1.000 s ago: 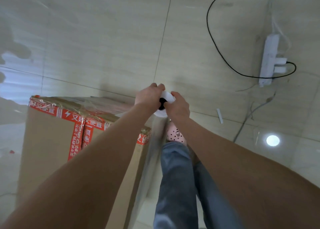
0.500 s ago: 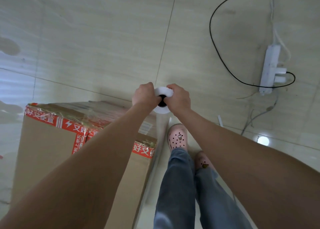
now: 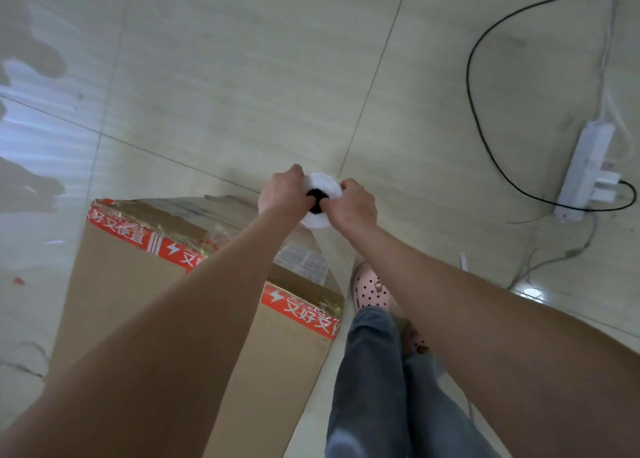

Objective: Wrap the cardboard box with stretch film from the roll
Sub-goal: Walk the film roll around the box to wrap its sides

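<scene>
Left hand (image 3: 284,194): we grip the film roll (image 3: 320,201) (upright, seen end-on).
Right hand (image 3: 353,204): we clasp it too.
Cardboard box (image 3: 194,319): beside our legs.

Floor (image 3: 242,76): pale glossy tiles, thin grout lines. Near left, standing on it: tall cardboard box (image 3: 121,301) banded in red printed tape. Far right: white power strip (image 3: 581,173) with plugs, looping black cable (image 3: 468,76), thin grey wires (image 3: 554,260). Near centre: pink perforated clog (image 3: 370,289), with a small white scrap (image 3: 463,260) near it.
</scene>
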Demonstrator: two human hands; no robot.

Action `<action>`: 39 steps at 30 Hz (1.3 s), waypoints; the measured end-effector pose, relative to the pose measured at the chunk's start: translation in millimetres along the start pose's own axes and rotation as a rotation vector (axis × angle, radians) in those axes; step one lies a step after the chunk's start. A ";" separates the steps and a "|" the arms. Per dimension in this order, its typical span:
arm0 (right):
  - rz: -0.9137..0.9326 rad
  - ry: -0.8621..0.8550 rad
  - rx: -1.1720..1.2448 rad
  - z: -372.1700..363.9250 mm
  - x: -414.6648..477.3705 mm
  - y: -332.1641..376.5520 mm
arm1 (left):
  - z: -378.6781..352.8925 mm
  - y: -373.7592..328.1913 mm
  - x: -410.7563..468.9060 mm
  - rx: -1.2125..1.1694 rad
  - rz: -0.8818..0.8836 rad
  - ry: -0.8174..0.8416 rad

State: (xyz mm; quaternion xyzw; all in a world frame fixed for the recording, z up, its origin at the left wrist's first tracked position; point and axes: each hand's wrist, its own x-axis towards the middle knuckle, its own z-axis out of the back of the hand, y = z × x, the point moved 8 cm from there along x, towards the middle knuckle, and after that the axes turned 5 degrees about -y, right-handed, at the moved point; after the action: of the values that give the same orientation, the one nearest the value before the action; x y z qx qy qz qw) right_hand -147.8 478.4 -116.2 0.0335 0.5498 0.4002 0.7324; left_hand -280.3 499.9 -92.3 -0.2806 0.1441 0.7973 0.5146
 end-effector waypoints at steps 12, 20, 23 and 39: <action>0.010 0.013 0.021 8.4 7.8 25.2 | 12.7 -8.8 24.4 0.046 -0.053 -0.046; 0.015 0.002 0.047 4.3 17.7 35.9 | 18.9 -2.7 34.9 -0.072 -0.010 -0.058; 0.101 -0.011 -0.068 -0.7 18.6 53.7 | 17.0 19.7 33.0 -0.160 0.089 -0.055; 0.133 0.021 -0.177 -70.7 27.6 104.2 | 44.9 94.4 54.6 -0.138 0.164 -0.025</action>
State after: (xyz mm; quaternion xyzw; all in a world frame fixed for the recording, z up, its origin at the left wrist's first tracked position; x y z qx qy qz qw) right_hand -261.8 538.5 -114.6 0.0011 0.5167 0.4952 0.6984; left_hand -395.9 523.1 -94.4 -0.2929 0.1051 0.8482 0.4287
